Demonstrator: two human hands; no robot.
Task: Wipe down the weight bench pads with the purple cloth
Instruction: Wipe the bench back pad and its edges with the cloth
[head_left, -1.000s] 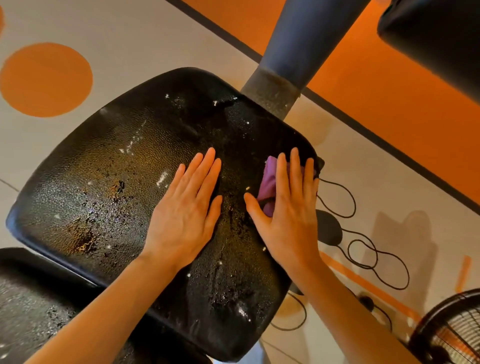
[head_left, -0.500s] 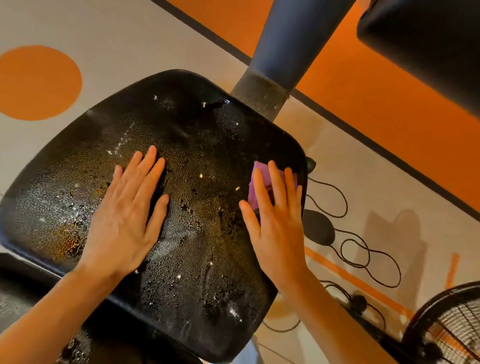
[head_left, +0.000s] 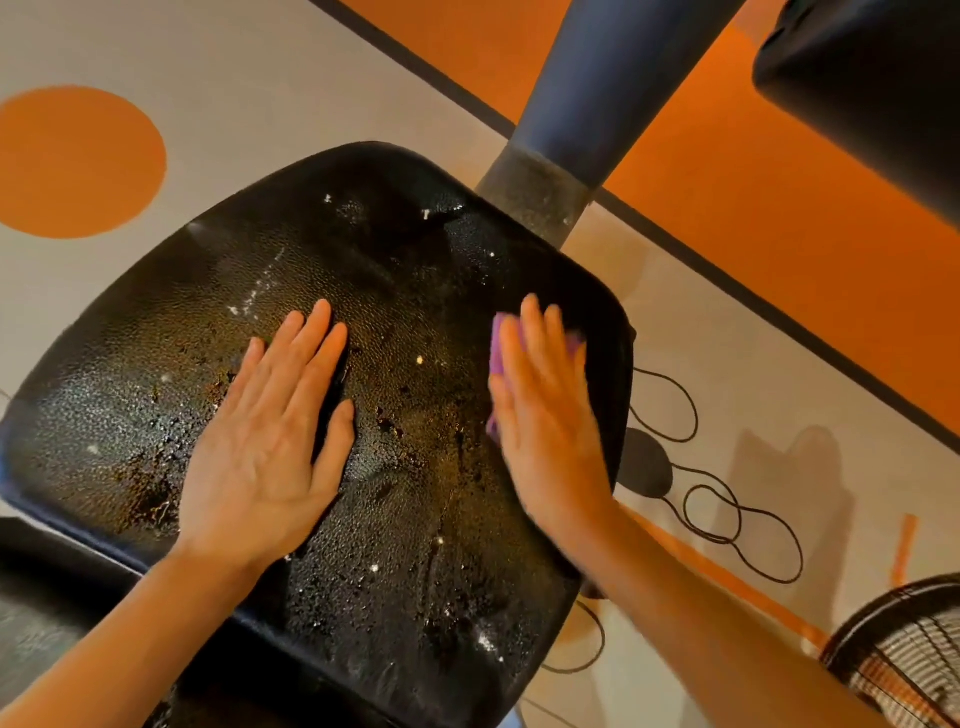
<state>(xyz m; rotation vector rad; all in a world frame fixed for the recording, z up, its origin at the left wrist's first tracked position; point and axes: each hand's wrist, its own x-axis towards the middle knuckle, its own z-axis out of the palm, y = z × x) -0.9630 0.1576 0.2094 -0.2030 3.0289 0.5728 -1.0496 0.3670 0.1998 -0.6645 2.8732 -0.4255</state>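
The black, worn seat pad (head_left: 395, 270) fills the middle of the view, its surface wet and flecked with white bits. My left hand (head_left: 270, 441) lies flat on the pad's middle with straight fingers. My right hand (head_left: 545, 415) presses flat on the purple cloth (head_left: 497, 353) near the pad's right edge; only strips of the cloth show beside and beyond my fingers. A second black pad (head_left: 47, 613) sits at the lower left, partly cut off.
A blue-grey frame post (head_left: 587, 109) rises behind the pad. Another black pad (head_left: 872, 88) hangs at the upper right. Black cables (head_left: 727, 514) and a dark adapter (head_left: 644, 462) lie on the floor to the right, with a fan grille (head_left: 904, 660) at the lower right.
My left hand slid left across the pad, then back to the right toward the middle. My right hand with the cloth shifted slightly along the right edge.
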